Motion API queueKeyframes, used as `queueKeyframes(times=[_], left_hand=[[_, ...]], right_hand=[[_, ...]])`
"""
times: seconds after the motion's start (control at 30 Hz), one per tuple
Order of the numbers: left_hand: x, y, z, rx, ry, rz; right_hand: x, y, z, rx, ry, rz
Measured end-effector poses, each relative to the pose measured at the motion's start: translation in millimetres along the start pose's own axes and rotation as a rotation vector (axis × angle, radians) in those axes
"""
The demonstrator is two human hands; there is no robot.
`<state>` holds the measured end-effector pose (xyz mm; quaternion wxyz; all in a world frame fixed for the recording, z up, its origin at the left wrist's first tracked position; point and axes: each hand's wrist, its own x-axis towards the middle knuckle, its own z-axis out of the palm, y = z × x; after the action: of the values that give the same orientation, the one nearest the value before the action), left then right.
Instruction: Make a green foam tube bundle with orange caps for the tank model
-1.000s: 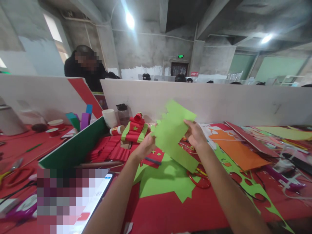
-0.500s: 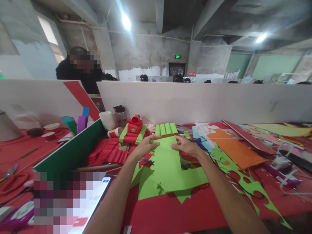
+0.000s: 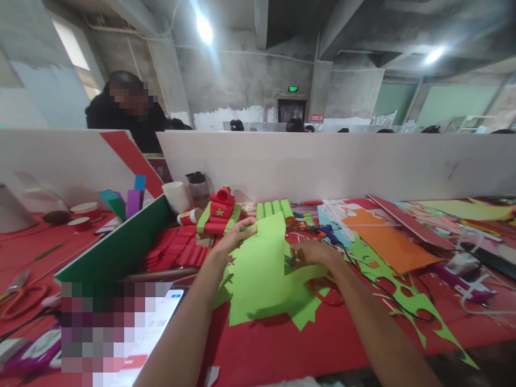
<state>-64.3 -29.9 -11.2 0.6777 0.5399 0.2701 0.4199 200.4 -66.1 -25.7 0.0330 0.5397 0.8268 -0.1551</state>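
A light-green paper sheet [image 3: 260, 269] with a cut-out corner is held up at its upper left edge by my left hand [image 3: 241, 236], thumb on the front. My right hand [image 3: 312, 252] is closed around the metal part of a pair of scissors [image 3: 328, 294], whose red handle loops lie below the hand, over green paper. More jagged green paper [image 3: 302, 320] lies under the held sheet. Just beyond stand several light-green paper rolls [image 3: 276, 209] and a red and green paper model [image 3: 219, 212] with a star.
Red folded paper strips [image 3: 177, 250] lie left, beside a green board [image 3: 116, 244]. A phone [image 3: 161, 317] lies front left. On the right are orange paper [image 3: 374, 244], green offcuts [image 3: 407, 290], cables and a blue tool [image 3: 328, 234]. A white partition [image 3: 322, 161] borders the back; a person [image 3: 124, 107] stands behind it.
My right hand has let go of the green sheet's right edge, moved down and taken hold of the scissors. My left hand still holds the sheet, now tilted and shifted slightly left.
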Motion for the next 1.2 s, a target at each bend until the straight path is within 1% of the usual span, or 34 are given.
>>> queueKeyframes(times=[0.1,0.17,0.27,0.33,0.37,0.43,0.5,0.6,0.67,0.73,0.8,0.83,0.93,1.03,1.1,1.17,1.2], left_hand=[[-0.6,-2.0,0.4,0.034,-0.038,-0.008],[-1.3,-2.4,3.4,0.111,-0.064,-0.036],[-0.2,-5.4,12.2,0.318,-0.134,-0.062],[2.8,-11.4,18.1,0.494,-0.175,-0.053],[5.2,-15.9,20.2,0.584,-0.179,-0.047],[11.1,-27.3,21.4,0.752,-0.150,-0.005],[18.1,-39.9,18.9,0.897,-0.112,0.046],[27.2,-56.1,13.1,1.044,-0.098,0.095],[30.4,-62.8,11.6,1.079,-0.120,0.102],[30.7,-66.0,13.0,1.105,-0.187,0.112],[29.2,-66.7,15.9,1.141,-0.242,0.124],[28.1,-66.5,17.4,1.167,-0.246,0.127],[25.6,-65.2,20.3,1.252,-0.177,0.117],[24.2,-63.8,21.0,1.291,-0.122,0.106],[23.5,-62.8,21.4,1.283,-0.126,0.114],[23.0,-62.1,22.2,1.246,-0.150,0.133],[22.8,-62.1,22.6,1.219,-0.165,0.145]], right_hand=[[0.0,0.3,0.0,0.006,-0.004,-0.008],[-2.0,2.7,-2.8,0.062,0.024,-0.035],[-8.4,7.0,-11.3,0.139,0.117,-0.075],[-14.9,10.0,-19.0,0.122,0.189,-0.037],[-18.6,11.7,-23.0,0.102,0.224,0.004],[-26.0,16.2,-30.4,0.085,0.293,0.075],[-32.0,21.9,-36.1,0.096,0.397,0.130],[-37.4,30.0,-41.6,0.083,0.539,0.171],[-40.4,32.8,-45.2,0.080,0.598,0.160],[-44.6,32.5,-50.0,0.078,0.669,0.141],[-49.8,29.8,-55.6,0.053,0.775,0.152],[-52.2,27.7,-58.3,0.029,0.841,0.175],[-57.0,19.6,-64.1,-0.054,1.029,0.230],[-59.5,8.9,-67.3,-0.119,1.111,0.196],[-63.3,1.2,-71.1,-0.160,1.156,0.181],[-69.3,-5.8,-77.1,-0.193,1.216,0.182],[-72.4,-8.5,-80.3,-0.204,1.226,0.179]])
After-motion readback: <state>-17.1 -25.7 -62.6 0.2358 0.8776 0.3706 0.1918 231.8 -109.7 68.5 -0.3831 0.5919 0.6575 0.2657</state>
